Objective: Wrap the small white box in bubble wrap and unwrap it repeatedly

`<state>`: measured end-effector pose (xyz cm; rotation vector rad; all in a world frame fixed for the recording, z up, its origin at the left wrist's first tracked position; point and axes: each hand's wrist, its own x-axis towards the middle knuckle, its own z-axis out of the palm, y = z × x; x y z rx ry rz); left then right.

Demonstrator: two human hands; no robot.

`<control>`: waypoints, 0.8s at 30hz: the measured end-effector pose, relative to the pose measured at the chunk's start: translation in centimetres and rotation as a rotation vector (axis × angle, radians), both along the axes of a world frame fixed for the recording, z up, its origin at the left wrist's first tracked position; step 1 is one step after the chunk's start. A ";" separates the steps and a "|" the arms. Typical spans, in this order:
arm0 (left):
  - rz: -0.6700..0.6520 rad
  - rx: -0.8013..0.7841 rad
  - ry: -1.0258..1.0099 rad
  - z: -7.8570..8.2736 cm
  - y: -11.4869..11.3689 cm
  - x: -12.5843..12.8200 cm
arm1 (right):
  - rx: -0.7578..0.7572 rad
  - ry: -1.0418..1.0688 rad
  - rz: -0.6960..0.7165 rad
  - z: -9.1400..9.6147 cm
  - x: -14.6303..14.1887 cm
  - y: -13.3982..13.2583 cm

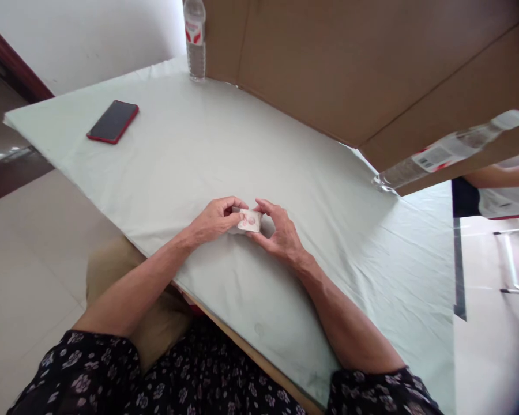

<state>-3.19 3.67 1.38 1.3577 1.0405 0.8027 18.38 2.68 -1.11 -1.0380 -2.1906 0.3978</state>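
A small white block with red print on its top, which looks like a deck of cards (251,220), is between my hands just above or on the cloth. My left hand (214,221) pinches its left end, thumb lying on the top face and fingers curled behind. At the right end, my right hand (281,235) curves around it, with the thumb at the near edge and the index finger at the far edge. More of the white stack shows beneath the top face. My palms hide part of its sides.
A pale green cloth (328,219) covers the table. A red-edged phone (113,121) lies at the far left. Brown cardboard panels (311,63) stand along the back, with a clear plastic bottle (195,43) and another bottle (445,154) before them. Another person's arm (501,176) shows at right.
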 end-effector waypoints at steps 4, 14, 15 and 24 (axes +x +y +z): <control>0.030 0.054 -0.005 0.0 0.2 -0.2 | 0.034 0.016 -0.017 0.3 -0.1 0.5; 0.180 0.189 0.259 -0.7 0.7 -0.8 | -0.123 0.042 -0.035 -1.0 1.2 1.9; 0.182 0.176 0.244 -0.8 0.6 -0.9 | -0.136 0.057 -0.039 -1.0 1.4 1.8; 0.117 0.194 0.154 -1.7 0.7 -0.8 | -0.260 0.148 0.019 -2.1 0.2 2.3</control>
